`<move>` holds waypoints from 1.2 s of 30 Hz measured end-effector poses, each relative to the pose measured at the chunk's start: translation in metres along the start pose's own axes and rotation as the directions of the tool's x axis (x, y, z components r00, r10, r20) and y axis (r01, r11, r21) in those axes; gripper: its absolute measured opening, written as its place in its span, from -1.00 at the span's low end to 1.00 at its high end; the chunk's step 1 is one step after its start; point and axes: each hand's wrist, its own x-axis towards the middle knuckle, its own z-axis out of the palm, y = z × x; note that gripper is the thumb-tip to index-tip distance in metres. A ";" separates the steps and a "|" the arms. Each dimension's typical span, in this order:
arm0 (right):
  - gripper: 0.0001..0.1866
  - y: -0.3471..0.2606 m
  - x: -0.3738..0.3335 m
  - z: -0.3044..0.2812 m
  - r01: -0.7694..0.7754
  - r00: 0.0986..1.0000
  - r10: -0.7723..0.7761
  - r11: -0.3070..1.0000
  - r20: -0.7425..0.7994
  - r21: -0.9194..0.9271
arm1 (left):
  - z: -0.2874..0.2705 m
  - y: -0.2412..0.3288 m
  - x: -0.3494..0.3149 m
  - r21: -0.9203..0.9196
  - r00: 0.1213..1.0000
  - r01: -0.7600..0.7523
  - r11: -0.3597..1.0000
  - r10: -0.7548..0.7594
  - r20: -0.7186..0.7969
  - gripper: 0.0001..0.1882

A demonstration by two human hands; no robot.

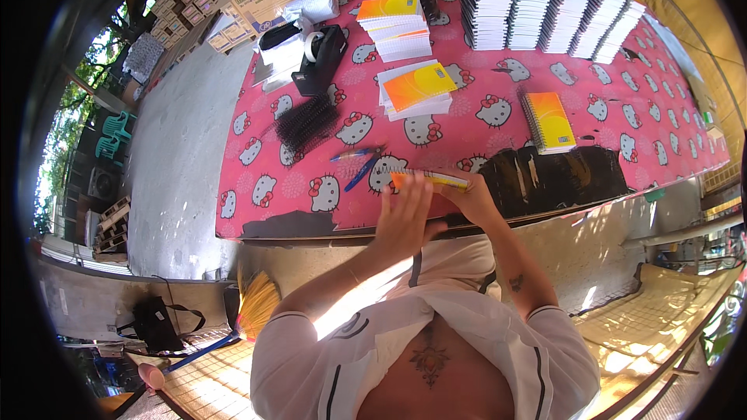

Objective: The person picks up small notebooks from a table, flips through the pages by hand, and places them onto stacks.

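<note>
Near the table's front edge, an orange-and-yellow notebook is tipped so that its narrow edge faces up. My right hand grips its right end, fingers closed around it. My left hand rests against the left part, its fingers stretched out and touching the notebook. A thin dark spiral coil sticks out to the left along the top edge. Just beyond my left hand lie blue-handled pliers. A finished-looking spiral notebook lies to the right, its coil along the left side.
A heap of black coils lies at left, near a black tape dispenser. Loose notebook blocks and another pile lie beyond. Tall notebook stacks stand at the far right. A dark torn patch marks the pink tablecloth.
</note>
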 end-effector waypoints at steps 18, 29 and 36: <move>-0.71 0.003 -0.004 -0.007 0.065 0.997 -0.054 0.980 0.062 -0.191 | -0.025 -0.015 0.072 0.028 0.987 -0.142 0.990 0.143 -0.073 -0.14; -0.79 0.000 -0.007 -0.006 0.031 0.999 -0.026 0.985 0.032 -0.171 | -0.005 0.002 0.035 -0.150 0.982 -0.175 0.973 0.162 -0.094 -0.22; -0.69 -0.016 -0.010 -0.005 0.033 0.999 -0.018 0.926 0.043 -0.375 | -0.032 -0.022 0.074 -0.349 0.987 -0.131 0.928 0.089 -0.135 -0.73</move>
